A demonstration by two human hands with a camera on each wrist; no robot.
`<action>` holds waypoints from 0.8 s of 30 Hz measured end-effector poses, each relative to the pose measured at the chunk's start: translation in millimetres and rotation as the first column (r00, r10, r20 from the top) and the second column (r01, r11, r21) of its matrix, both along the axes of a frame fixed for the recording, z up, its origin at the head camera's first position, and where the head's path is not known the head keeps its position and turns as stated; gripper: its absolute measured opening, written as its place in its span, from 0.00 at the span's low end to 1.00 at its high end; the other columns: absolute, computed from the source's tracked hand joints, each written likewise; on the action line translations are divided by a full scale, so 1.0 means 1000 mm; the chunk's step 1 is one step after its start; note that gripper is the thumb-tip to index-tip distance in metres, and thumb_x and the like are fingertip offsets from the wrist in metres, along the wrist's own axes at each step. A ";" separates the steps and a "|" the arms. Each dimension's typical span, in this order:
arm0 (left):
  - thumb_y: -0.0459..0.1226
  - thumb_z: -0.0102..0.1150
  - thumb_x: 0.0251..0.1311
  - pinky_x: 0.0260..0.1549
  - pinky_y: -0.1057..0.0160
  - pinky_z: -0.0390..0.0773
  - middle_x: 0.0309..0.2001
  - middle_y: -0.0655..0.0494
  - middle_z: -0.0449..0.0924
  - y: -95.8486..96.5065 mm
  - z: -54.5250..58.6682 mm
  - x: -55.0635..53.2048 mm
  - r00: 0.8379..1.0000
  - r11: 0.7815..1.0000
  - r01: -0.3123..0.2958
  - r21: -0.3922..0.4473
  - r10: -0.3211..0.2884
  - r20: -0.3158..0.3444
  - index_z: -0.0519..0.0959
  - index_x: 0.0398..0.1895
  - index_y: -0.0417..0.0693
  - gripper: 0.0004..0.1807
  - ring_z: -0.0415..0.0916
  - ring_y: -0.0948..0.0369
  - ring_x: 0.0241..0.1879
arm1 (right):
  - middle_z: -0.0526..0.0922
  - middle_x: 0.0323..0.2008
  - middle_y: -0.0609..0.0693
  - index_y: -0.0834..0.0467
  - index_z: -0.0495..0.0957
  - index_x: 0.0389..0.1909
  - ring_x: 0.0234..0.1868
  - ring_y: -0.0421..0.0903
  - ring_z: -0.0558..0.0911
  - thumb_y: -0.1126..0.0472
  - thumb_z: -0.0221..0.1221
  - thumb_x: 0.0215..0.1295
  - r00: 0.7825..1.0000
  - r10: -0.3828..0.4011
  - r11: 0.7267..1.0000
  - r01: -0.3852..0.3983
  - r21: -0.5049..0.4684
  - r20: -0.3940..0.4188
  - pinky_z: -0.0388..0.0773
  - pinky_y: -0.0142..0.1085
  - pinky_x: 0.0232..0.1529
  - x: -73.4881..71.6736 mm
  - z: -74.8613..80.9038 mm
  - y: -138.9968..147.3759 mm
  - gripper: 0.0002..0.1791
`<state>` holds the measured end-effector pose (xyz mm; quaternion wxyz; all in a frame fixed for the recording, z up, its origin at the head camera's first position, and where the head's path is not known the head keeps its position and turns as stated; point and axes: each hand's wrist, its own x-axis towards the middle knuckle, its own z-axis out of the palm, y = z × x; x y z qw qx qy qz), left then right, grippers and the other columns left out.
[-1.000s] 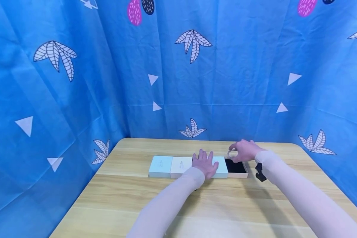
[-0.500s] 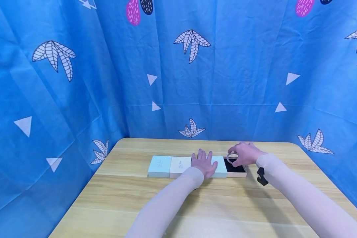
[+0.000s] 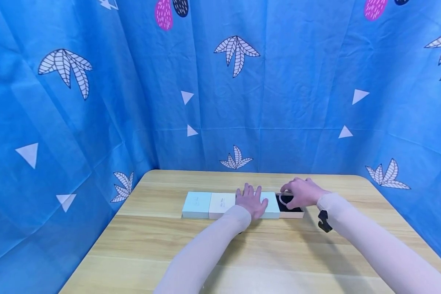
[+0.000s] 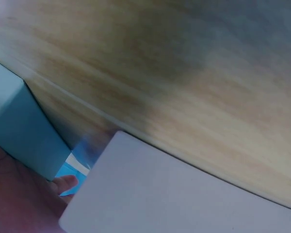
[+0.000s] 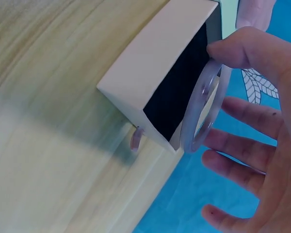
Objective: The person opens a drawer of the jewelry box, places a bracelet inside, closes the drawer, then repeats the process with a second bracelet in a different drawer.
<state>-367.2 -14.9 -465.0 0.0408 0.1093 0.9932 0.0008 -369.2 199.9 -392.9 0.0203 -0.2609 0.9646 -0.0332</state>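
Note:
In the head view my right hand point(image 3: 304, 192) pinches a pale translucent bangle point(image 5: 193, 114) between thumb and fingertips. The bangle stands tilted on edge at the mouth of a pale pink drawer-style box point(image 5: 150, 58) lined with black; whether it touches the lining I cannot tell. My left hand point(image 3: 250, 202) rests with fingers spread over the row, its thumb on a mint box point(image 3: 272, 204) directly left of the black-lined one. What lies under the palm is mostly hidden. The left wrist view shows a mint box side point(image 4: 24, 131) near that hand.
The row continues left with a pale pink lettered box point(image 3: 221, 204) and another mint box point(image 3: 197, 204). A small ribbon-like tab point(image 5: 136, 139) sticks out at the pink box's end. Around the wooden table point(image 3: 161, 245) hangs a blue patterned curtain point(image 3: 297, 81).
My right hand has lowered the bangle slightly, down to the black-lined box. The left hand keeps its place on the row, and the view has shifted a little.

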 end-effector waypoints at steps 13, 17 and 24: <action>0.65 0.15 0.72 0.77 0.44 0.43 0.82 0.50 0.43 -0.001 0.010 0.008 1.000 1.000 0.012 0.018 -0.012 0.006 0.41 0.83 0.64 0.39 0.35 0.52 0.81 | 0.86 0.50 0.49 0.49 0.84 0.55 0.50 0.50 0.80 0.51 0.73 0.47 1.000 0.009 1.000 -0.009 -0.008 -0.015 0.72 0.63 0.51 0.004 -0.002 -0.003 0.29; 0.66 0.14 0.72 0.77 0.44 0.42 0.82 0.51 0.42 -0.001 0.005 0.004 1.000 1.000 0.008 0.011 -0.009 0.016 0.40 0.83 0.65 0.40 0.33 0.53 0.82 | 0.87 0.49 0.47 0.48 0.84 0.55 0.50 0.48 0.80 0.50 0.73 0.47 1.000 0.014 1.000 -0.014 -0.009 -0.007 0.73 0.61 0.50 0.005 -0.004 -0.004 0.30; 0.66 0.18 0.72 0.77 0.44 0.43 0.82 0.52 0.43 0.000 0.004 0.001 1.000 1.000 0.003 0.005 -0.003 0.022 0.42 0.83 0.64 0.39 0.35 0.53 0.81 | 0.88 0.47 0.47 0.49 0.84 0.56 0.46 0.46 0.80 0.50 0.74 0.47 0.999 0.049 0.999 -0.049 -0.013 -0.006 0.74 0.56 0.44 0.007 -0.005 -0.005 0.30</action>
